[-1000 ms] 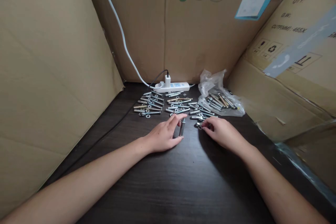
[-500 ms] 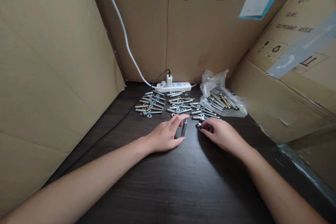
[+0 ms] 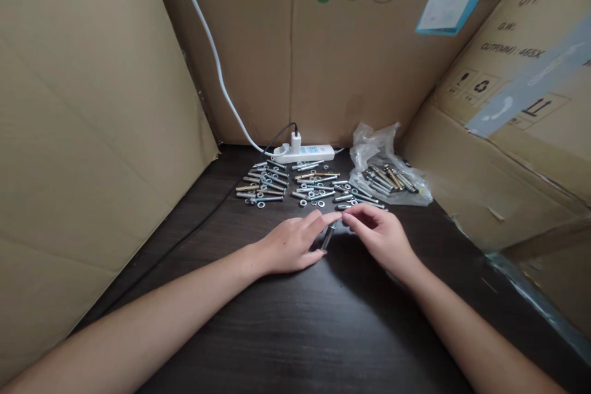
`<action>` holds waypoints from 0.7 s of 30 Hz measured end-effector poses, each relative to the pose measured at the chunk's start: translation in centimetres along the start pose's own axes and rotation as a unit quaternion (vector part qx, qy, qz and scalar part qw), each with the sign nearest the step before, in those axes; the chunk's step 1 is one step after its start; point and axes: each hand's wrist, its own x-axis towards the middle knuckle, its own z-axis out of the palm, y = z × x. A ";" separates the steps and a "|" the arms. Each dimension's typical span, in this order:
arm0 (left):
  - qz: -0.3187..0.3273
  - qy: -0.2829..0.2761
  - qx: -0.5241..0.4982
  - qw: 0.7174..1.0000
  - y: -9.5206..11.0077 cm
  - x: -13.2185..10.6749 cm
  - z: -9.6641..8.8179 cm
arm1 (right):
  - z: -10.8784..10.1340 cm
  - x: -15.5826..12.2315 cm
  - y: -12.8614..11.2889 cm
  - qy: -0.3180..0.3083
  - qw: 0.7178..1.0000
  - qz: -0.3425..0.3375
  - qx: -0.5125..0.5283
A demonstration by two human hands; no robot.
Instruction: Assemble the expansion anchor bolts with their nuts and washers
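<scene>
Between the thumb and index finger of my left hand (image 3: pixel 293 241) is a metal expansion bolt (image 3: pixel 329 237), tilted, its lower end near the dark tabletop (image 3: pixel 295 326). My right hand (image 3: pixel 382 235) is closed in a pinch at the bolt's upper end, its fingertips meeting my left index fingertip. Whatever the right fingers pinch is too small and hidden to name. Just beyond my hands lie disassembled bolt parts in groups: bolts, sleeves and washers at the left (image 3: pixel 263 181), in the middle (image 3: pixel 316 178) and at the right (image 3: pixel 362 196), partly behind my right hand.
A clear plastic bag (image 3: pixel 376 141) with several assembled bolts (image 3: pixel 392 178) lies at the back right. Behind the parts sits a white power strip (image 3: pixel 305 154) with a plugged-in charger. A black cable (image 3: pixel 184 237) crosses the left side. Cardboard boxes (image 3: pixel 249 43) wall in three sides.
My right hand has moved left from beside the parts to the bolt's upper end. The bolt in my left hand has tilted more, its top leaning right.
</scene>
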 end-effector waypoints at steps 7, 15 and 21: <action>-0.004 0.005 0.015 1.000 -0.2 0.0 0.2 | 1.4 -0.4 -0.5 -0.006 0.991 0.069 0.114; -0.003 -0.005 0.039 0.999 -0.1 0.1 0.2 | 2.0 -0.6 0.0 0.018 0.992 0.051 0.115; 0.006 -0.018 0.044 0.999 0.0 0.2 0.2 | 2.1 -0.7 0.2 -0.002 0.997 0.006 0.076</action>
